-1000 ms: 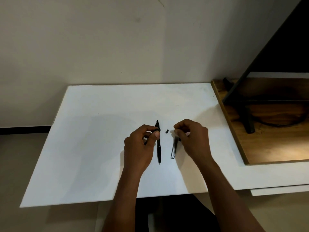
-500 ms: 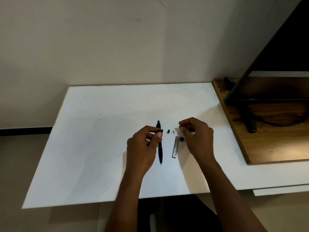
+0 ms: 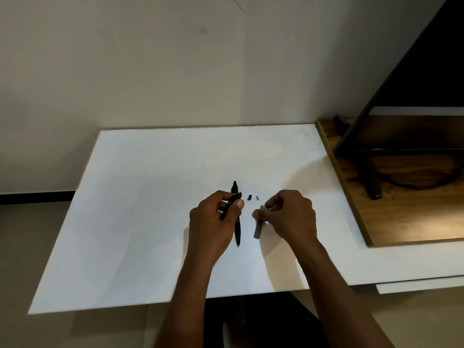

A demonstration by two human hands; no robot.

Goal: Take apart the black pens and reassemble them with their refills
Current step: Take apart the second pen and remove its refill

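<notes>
My left hand (image 3: 213,222) grips a black pen part (image 3: 229,204) between thumb and fingers. Just to its right a whole black pen (image 3: 237,229) lies on the white table (image 3: 140,222), pointing away from me. My right hand (image 3: 288,217) pinches the near top end of a grey refill case (image 3: 258,228) that lies on the table. Two small loose pieces lie between the hands: a black cap piece (image 3: 250,197) and a small grey piece (image 3: 257,197).
A wooden board (image 3: 411,222) lies at the right with a black metal stand (image 3: 374,187) and a dark cable on it. The wall stands behind the table. The floor shows at the left and below the table's front edge.
My right hand has moved from the small pieces down to the top of the grey case and now pinches it. My left hand keeps its hold on the pen part.
</notes>
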